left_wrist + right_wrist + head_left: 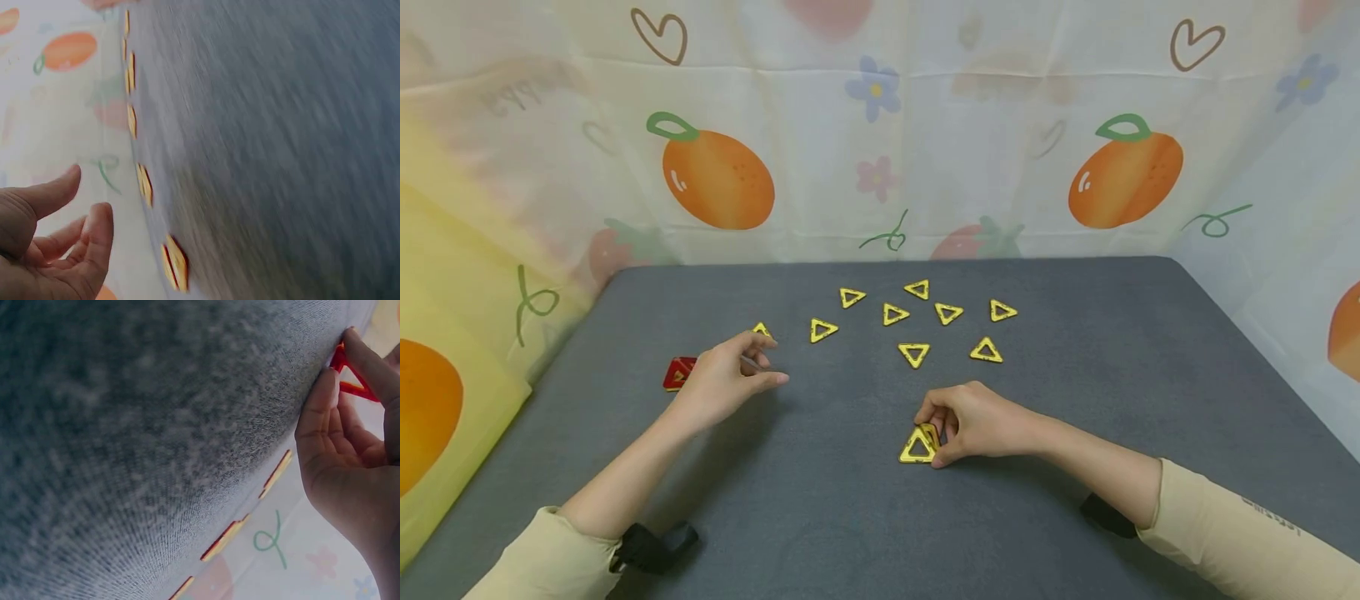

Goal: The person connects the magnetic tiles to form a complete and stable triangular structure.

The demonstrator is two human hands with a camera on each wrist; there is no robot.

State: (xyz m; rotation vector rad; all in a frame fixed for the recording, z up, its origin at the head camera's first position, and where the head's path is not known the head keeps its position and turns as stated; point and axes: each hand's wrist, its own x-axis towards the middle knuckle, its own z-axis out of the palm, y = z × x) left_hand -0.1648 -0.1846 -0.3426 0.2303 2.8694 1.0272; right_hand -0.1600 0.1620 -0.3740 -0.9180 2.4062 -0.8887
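In the head view my right hand [985,421] pinches hollow triangular tiles at the table's front middle. A yellow triangular tile [907,456] faces the camera there, and a second one shows partly behind it. From the right wrist, a red face of a triangular tile [359,392] shows between thumb and fingers. My left hand [722,379] hovers over the table's left side with thumb and fingers parted and nothing between them; the left wrist view shows the same hand [62,250] with that gap. Beyond its fingers lies a yellow triangular tile [762,330], partly covered.
Several yellow triangular tiles [913,355] lie scattered across the back of the grey table [820,517]. Left of my left hand is a red tile piece [678,374] with yellow at its lower edge. A fruit-printed cloth [910,167] hangs behind the table.
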